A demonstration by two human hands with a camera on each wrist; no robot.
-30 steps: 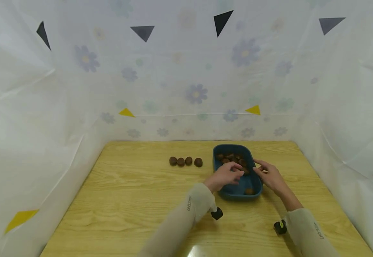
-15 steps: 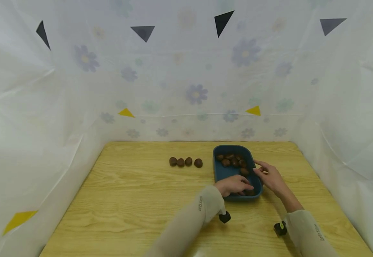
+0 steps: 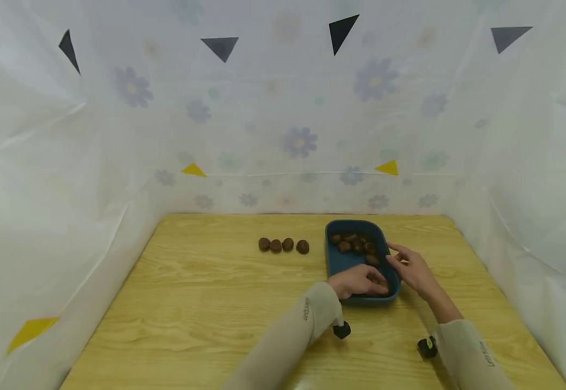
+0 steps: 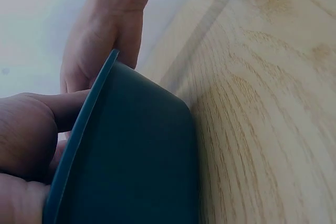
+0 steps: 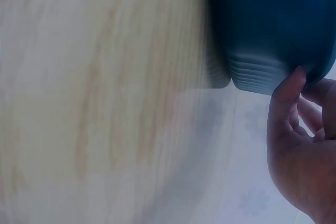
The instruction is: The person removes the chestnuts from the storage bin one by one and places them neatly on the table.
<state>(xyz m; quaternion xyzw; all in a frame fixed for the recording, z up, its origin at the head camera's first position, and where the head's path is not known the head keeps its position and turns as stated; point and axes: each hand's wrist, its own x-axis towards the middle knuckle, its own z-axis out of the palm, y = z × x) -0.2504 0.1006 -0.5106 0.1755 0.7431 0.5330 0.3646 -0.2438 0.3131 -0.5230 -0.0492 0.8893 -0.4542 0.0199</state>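
A dark blue plastic box [image 3: 332, 265] stands on the right part of the table, its far half holding several brown chestnuts [image 3: 357, 247]. My left hand [image 3: 358, 280] reaches over the near left rim, fingers curled down around a chestnut [image 3: 377, 294] in the near right corner. That chestnut is mostly hidden beneath the fingers. My right hand [image 3: 413, 271] grips the box's right rim. In the right wrist view, the thumb of the right hand [image 5: 299, 140] lies against the ribbed wall. The left wrist view shows the left hand [image 4: 26, 135] behind the box's wall [image 4: 136, 150].
Left of the box, a short row of several chestnuts [image 3: 275, 246] lies on the wooden table [image 3: 205, 292]. White flower-patterned sheeting [image 3: 263, 119] encloses the back and sides. A black wrist mount [image 3: 341, 329] hangs below the left cuff, another black mount [image 3: 427, 347] by the right.
My left hand has moved from over the middle of the box toward its near right corner, down onto the chestnut there. The right hand keeps its hold on the rim.
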